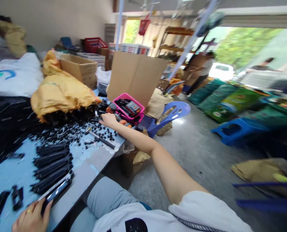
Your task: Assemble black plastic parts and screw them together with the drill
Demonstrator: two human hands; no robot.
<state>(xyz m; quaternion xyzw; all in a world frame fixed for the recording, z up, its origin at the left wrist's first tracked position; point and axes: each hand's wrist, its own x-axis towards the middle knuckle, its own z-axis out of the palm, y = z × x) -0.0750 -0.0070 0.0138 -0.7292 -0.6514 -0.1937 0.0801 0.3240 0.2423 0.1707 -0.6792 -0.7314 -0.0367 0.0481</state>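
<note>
At the lower left, my left hand grips the near end of a shiny black part lying at the table's front edge. Beyond it, several long black parts lie side by side in a row. My right hand reaches over the far side of the blue table, by scattered small black pieces and orange-and-black power tools. Its fingertips are blurred, and what they touch is unclear. A hammer lies just nearer than that hand.
A pink basket of black items stands beyond my right hand. Yellow sacking and cardboard stand at the back. A blue chair, a blue stool and green sacks are to the right. A person stands farther back.
</note>
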